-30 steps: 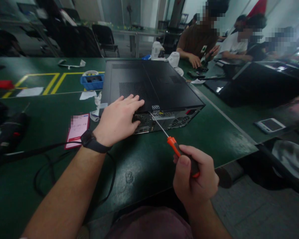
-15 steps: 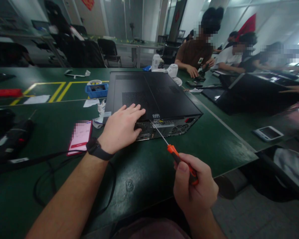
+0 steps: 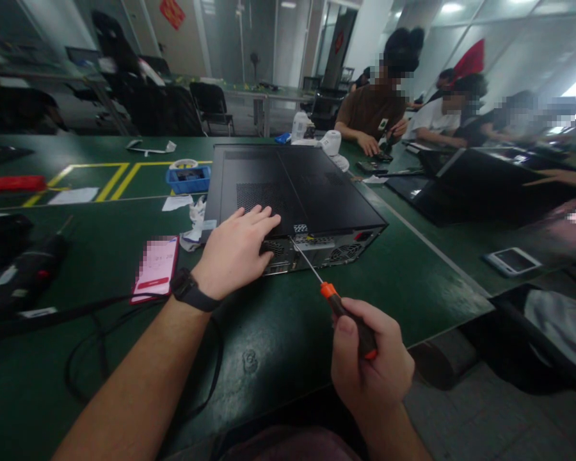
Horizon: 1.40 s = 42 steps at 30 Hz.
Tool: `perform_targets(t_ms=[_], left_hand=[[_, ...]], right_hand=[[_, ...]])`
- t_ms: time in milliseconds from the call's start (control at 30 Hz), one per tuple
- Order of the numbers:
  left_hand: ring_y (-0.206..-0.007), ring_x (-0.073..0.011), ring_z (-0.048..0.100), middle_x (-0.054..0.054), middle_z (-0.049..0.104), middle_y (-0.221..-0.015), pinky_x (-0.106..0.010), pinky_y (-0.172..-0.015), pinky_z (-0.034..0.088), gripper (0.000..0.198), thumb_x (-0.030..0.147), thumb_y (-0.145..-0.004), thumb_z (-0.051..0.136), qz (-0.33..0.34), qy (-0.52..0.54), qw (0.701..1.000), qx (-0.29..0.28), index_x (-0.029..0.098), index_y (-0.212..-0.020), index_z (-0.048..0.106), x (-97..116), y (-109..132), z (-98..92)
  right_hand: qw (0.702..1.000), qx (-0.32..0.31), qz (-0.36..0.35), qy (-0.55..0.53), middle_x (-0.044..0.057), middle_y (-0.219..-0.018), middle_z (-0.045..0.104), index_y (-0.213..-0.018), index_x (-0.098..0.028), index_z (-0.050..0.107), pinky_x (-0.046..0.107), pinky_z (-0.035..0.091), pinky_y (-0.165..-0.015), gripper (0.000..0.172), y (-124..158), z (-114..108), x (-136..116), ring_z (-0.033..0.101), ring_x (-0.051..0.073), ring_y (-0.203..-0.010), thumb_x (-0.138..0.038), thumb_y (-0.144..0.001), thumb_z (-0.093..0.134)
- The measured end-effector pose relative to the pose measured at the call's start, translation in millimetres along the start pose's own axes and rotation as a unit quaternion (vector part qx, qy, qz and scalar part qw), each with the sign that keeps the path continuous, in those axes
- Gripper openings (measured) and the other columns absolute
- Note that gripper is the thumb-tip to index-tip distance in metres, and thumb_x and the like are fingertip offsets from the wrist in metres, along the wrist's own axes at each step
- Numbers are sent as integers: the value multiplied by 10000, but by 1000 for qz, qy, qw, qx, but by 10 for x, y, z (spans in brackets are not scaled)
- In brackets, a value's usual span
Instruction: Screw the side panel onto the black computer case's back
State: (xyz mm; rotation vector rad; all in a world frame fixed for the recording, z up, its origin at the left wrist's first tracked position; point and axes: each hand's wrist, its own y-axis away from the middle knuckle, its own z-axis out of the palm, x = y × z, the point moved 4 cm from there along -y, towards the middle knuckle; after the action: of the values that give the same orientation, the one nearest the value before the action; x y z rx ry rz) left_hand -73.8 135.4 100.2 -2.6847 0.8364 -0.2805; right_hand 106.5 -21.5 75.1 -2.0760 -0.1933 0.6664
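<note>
From where I stand, a black desktop computer case (image 3: 292, 186) lies flat on the green desk (image 3: 269, 333), its far end close to the desk's far edge and its rear panel (image 3: 312, 253) facing the near edge. The person's left hand (image 3: 237, 246) presses flat on the lid by the rear corner, fingers loosely spread and grasping nothing, thumb dropped in front of the panel. The right hand (image 3: 379, 358), above the near edge, is wrapped firmly around the handle of a screwdriver (image 3: 328, 291); its tip meets the panel's upper rim, though I can't tell whether it sits in a screw. Left of the case are a blue bin (image 3: 188, 184) and, nearer us, a phone with a pink screen (image 3: 156, 266). Another phone (image 3: 513, 261) lies by the near edge, well to the right.
</note>
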Motion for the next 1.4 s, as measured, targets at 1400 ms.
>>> perform_targets(t_ms=[1400], left_hand=[[-1465,-307,503,-142,542,-1562,-494,-1259,365,614,246,-855,728,9,3,1000,15,156,-1445,585,0,6,16]], right_hand=[[1000,1,-13,-9,45,-950,726,-1113,-166,626,255,610,-788,239,35,44,26,733,147,-853,-168,-874,636]])
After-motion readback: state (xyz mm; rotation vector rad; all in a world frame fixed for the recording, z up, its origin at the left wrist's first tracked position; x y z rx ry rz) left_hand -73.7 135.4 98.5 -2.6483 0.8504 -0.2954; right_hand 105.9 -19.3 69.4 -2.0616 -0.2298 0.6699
